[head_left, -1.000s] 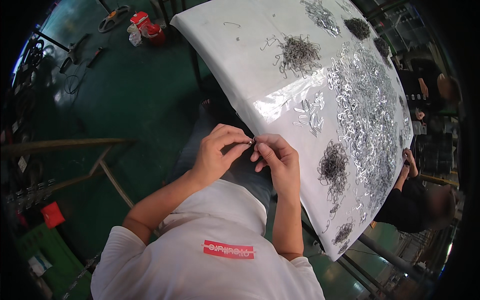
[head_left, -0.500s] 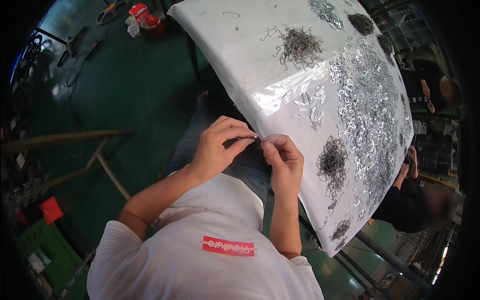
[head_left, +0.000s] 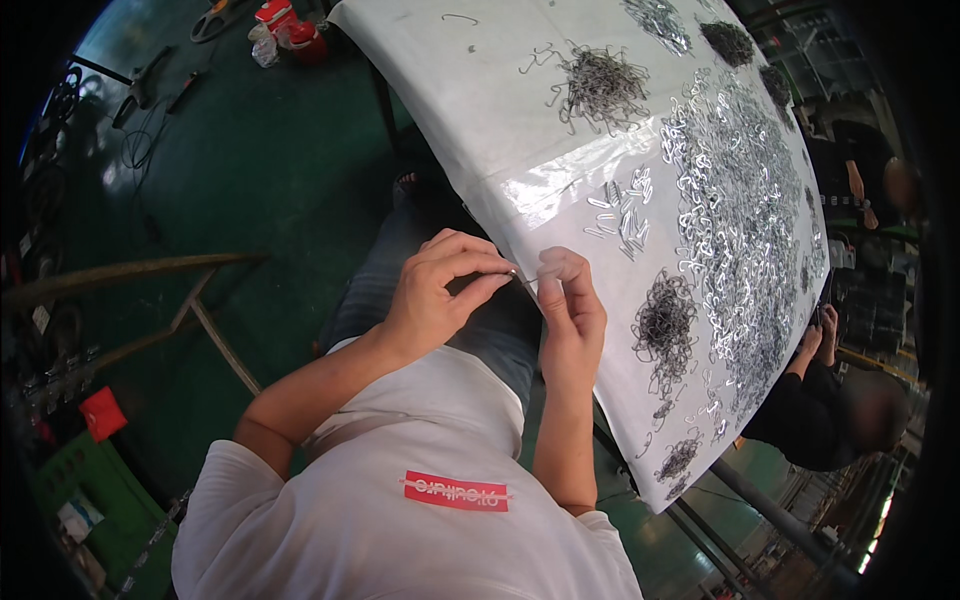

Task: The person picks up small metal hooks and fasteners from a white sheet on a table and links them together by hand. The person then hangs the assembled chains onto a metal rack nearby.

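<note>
My left hand [head_left: 440, 295] is closed in a pinch, thumb against forefinger, on a small metal piece [head_left: 514, 274] with only its tip showing. Facing it, my right hand [head_left: 573, 325] also pinches, its fingertips smeared by motion. A thin wire seems to run between the two pinches, too fine to name. Both hands are held at the table's near edge, above my lap. Close by on the white-covered table [head_left: 470, 110] lie several shiny oblong wire clips [head_left: 632, 215] and a tangled heap of dark wire hooks [head_left: 665, 325].
A broad spread of shiny wire clips [head_left: 740, 240] covers the table's far side, with another dark hook heap [head_left: 605, 88] further left. Two people work across the table, one with hands [head_left: 825, 335] at its edge. A metal frame [head_left: 130, 275] stands left; red containers [head_left: 300, 38] rest on the floor.
My right hand has risen slightly and its fingers have shifted away from the left pinch, blurring. My left hand stays almost still, pinching as before.
</note>
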`<state>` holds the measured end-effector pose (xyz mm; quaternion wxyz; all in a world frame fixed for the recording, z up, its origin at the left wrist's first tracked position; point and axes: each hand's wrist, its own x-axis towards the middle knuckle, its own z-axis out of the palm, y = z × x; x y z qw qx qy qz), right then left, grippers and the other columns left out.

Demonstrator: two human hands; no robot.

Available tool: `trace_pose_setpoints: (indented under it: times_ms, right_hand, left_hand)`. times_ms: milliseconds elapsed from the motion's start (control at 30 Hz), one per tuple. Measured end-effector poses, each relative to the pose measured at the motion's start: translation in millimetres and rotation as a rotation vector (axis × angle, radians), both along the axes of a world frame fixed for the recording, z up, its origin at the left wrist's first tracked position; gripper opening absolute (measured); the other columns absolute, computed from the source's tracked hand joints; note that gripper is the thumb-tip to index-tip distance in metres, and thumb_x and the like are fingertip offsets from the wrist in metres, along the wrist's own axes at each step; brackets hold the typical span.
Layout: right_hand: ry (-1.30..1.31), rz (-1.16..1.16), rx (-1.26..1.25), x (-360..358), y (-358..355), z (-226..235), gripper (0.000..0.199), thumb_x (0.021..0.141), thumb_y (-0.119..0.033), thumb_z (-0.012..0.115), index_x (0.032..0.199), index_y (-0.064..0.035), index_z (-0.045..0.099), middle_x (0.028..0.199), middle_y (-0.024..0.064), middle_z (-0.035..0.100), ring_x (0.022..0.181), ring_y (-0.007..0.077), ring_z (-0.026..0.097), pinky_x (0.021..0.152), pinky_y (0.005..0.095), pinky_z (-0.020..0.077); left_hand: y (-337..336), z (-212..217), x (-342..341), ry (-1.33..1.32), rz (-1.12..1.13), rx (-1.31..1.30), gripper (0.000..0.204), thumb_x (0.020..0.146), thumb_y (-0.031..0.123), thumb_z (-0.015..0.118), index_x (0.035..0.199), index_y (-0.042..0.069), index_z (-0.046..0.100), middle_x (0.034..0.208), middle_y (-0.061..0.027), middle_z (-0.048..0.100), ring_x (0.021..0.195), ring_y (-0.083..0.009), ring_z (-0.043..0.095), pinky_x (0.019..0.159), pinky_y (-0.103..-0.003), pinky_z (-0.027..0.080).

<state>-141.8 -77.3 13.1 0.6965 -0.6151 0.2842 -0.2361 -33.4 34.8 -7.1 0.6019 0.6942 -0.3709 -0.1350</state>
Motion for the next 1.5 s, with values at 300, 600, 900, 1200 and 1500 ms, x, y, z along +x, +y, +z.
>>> trace_pose_setpoints:
  times_ms: [300,600,900,1200,1500]
  right_hand:
    - [-0.087,-0.001,0.412,0.6,-31.1,-21.0,0.009,0.088,-0.009,0.06,0.092,-0.0011,0.059,0.088,0.0089,0.062,0.068,0.0091,0.053,0.056,0.019,0.038]
    - [-0.006,0.019,0.35,-7.1,-14.4,-4.5,0.008,0.086,-0.004,0.061,0.092,0.0022,0.061,0.089,0.0098,0.062,0.072,0.0118,0.059,0.054,0.0201,0.0464]
    - [-0.124,0.046,0.154,-5.1,4.1,-4.5,0.003,0.086,-0.001,0.059,0.089,-0.0022,0.06,0.1,0.0028,0.047,0.085,0.0088,0.05,0.069,0.021,0.0415]
    - [-0.167,-0.149,-0.294,-7.0,15.4,-20.3,0.003,0.085,-0.002,0.062,0.087,-0.0029,0.061,0.098,0.0061,0.046,0.087,0.0127,0.049,0.073,0.0243,0.0435]
    - [-0.134,-0.211,-0.32,-28.7,14.7,-27.4,0.005,0.084,-0.007,0.064,0.086,-0.0026,0.061,0.097,0.0074,0.047,0.081,0.0135,0.051,0.068,0.0234,0.0444]
  left_hand:
    - [-0.7,-1.6,0.0,0.028,-0.02,0.018,0.017,0.073,-0.005,0.068,0.088,0.004,0.069,0.085,-0.0059,0.064,0.08,-0.0168,0.059,0.068,-0.026,0.046]
    - [0.4,-1.1,-0.6,0.035,-0.014,0.009,0.016,0.073,-0.003,0.068,0.087,0.004,0.07,0.085,-0.0057,0.064,0.08,-0.0178,0.059,0.068,-0.028,0.047]
    - [-0.9,-0.2,-3.5,-0.002,-0.01,0.003,0.015,0.072,0.001,0.07,0.086,0.006,0.07,0.083,-0.0043,0.064,0.078,-0.0198,0.058,0.073,-0.031,0.045]
    - [-9.8,-6.8,-4.6,-0.009,-0.077,-0.003,0.014,0.073,0.0,0.068,0.086,0.005,0.069,0.086,-0.0048,0.064,0.081,-0.02,0.059,0.073,-0.03,0.046]
    - [-132.9,-67.4,15.0,-0.627,-0.214,0.011,0.008,0.077,0.015,0.065,0.084,0.012,0.067,0.082,-0.0022,0.061,0.084,-0.0166,0.055,0.079,-0.035,0.04]
